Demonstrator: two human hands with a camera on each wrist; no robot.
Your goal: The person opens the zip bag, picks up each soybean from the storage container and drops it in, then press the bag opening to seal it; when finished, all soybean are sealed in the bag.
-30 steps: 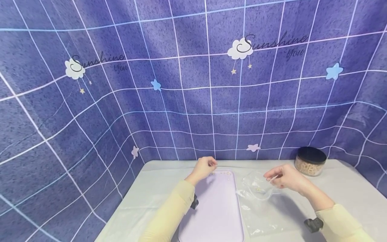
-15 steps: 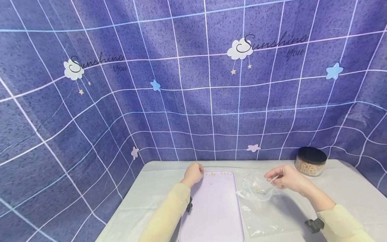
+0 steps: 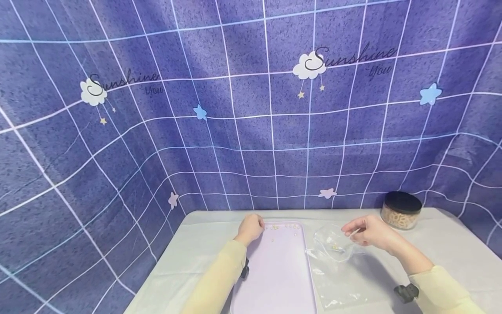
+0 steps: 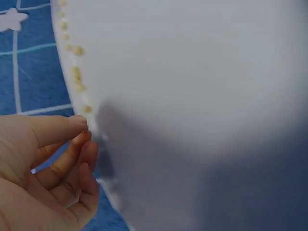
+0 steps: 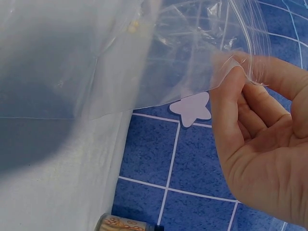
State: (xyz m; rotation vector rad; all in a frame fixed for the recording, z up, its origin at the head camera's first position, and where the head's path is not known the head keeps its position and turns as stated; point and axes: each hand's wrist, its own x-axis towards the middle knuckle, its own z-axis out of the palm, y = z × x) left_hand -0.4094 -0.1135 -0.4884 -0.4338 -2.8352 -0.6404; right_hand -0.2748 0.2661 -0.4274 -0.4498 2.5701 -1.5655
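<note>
My left hand (image 3: pixel 251 227) is at the far-left corner of a pale purple tray (image 3: pixel 274 270). In the left wrist view its thumb and fingers (image 4: pixel 79 122) are curled together, tips right at the rim, beside a row of small yellow pieces (image 4: pixel 78 50). Nothing shows between the fingertips. My right hand (image 3: pixel 372 233) pinches the edge of a clear zip bag (image 3: pixel 341 279) and lifts its mouth. In the right wrist view the bag's film (image 5: pixel 192 43) runs between thumb and forefinger. A few yellow pieces (image 5: pixel 133 25) lie inside the bag.
A clear jar (image 3: pixel 401 211) with a black lid, filled with tan ring shapes, stands at the table's back right. Grey-white cloth covers the table (image 3: pixel 188 257). A blue gridded curtain (image 3: pixel 251 109) hangs close behind its far edge.
My left hand has moved left along the tray's far edge to its corner, uncovering more yellow pieces, then stayed there. My right hand keeps its grip on the zip bag.
</note>
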